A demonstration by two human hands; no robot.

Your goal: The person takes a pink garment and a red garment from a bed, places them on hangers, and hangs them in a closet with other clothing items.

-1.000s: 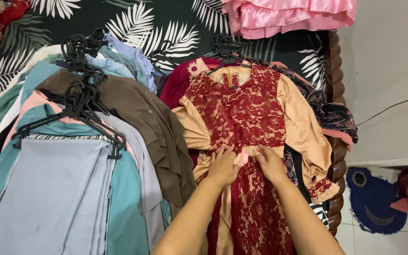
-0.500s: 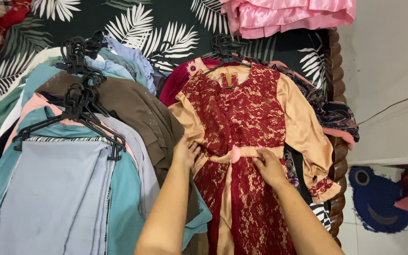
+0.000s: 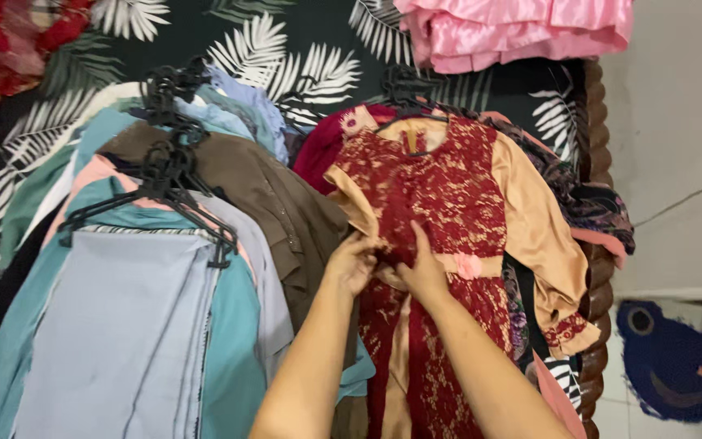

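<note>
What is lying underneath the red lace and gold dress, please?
Under the red lace dress a maroon garment shows at its left and dark patterned clothes at its right. How many more lie beneath is hidden.

No packages, labels, signs or screens are showing anywhere in the head view; only clothing on hangers, bedding and floor are appearing.
</note>
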